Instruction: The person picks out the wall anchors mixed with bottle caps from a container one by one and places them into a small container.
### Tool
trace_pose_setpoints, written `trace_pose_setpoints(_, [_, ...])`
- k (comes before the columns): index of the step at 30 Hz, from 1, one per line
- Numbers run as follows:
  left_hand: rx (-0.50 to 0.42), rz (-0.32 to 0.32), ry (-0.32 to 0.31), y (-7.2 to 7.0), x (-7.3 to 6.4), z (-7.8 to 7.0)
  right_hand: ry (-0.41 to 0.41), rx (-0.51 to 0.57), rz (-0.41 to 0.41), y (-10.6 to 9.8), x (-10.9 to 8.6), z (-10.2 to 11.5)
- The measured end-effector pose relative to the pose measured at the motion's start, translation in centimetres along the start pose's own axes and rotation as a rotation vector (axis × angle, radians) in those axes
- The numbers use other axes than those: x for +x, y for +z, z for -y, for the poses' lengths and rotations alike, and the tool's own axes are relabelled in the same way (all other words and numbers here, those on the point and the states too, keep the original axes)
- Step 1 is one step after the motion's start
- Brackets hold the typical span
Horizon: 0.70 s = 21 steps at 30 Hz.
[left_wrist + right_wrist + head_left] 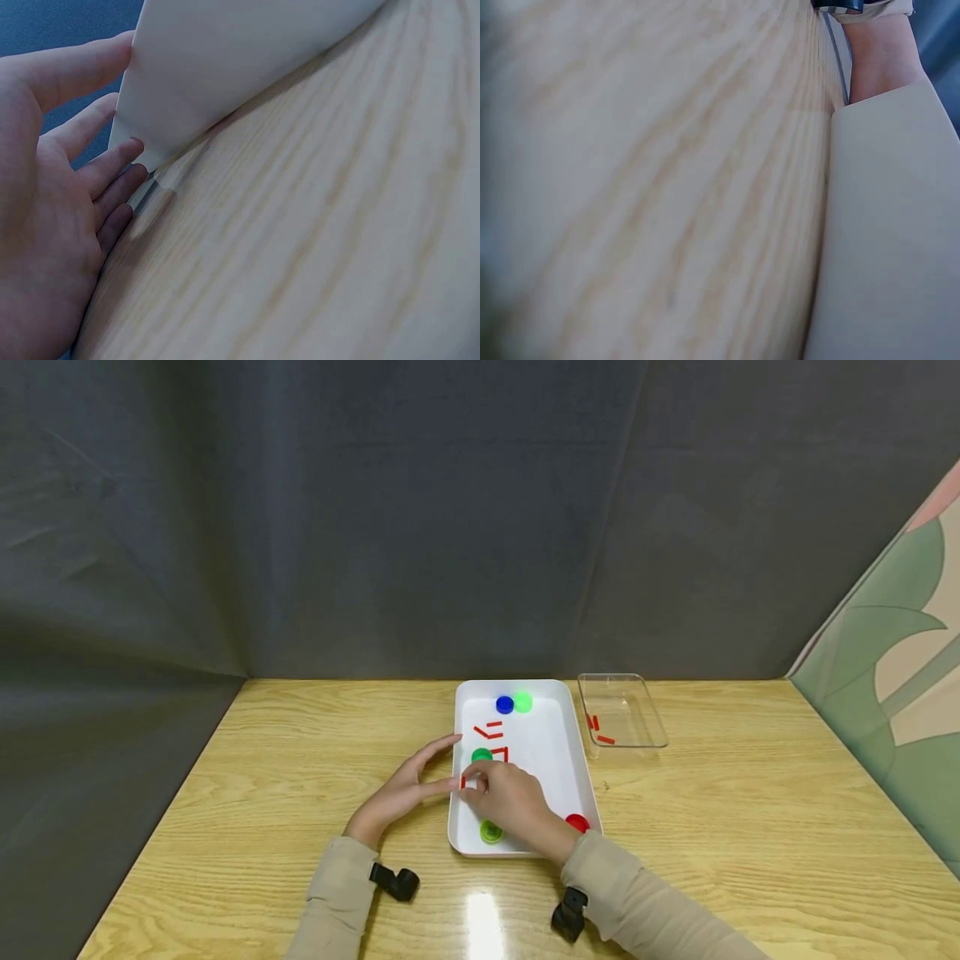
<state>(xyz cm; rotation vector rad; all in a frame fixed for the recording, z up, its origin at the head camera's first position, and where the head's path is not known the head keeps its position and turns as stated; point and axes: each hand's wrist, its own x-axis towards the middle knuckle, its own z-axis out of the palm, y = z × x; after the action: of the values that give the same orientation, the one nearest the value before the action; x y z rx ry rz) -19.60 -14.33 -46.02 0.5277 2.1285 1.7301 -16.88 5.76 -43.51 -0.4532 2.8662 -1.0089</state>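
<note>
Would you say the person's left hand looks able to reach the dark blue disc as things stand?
Probably yes: the left hand is beside the white tray, and only its rim and some flat red sticks seem to lie between it and the dark blue disc; the right hand sits nearer the person.

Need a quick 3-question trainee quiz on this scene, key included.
1. In the head view, which disc sits beside the blue disc at the far end of the tray?
2. True or false: the clear box to the right of the tray has red sticks in it.
3. Fill in: the ___ has its palm to the left of the tray.

Key:
1. Light green disc.
2. True.
3. Left hand.
</note>
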Motion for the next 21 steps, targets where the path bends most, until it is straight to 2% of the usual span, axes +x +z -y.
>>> trace_pose_setpoints(13, [0.001, -0.005, -0.010, 0.1, 0.1, -0.1, -0.004, 0.013, -0.023, -0.9, -0.3, 0.0])
trace_pose_setpoints(21, [-0.007, -0.006, -0.015, 0.1, -0.1, -0.2, -0.038, 0.020, -0.067, -2.0, -0.7, 0.0])
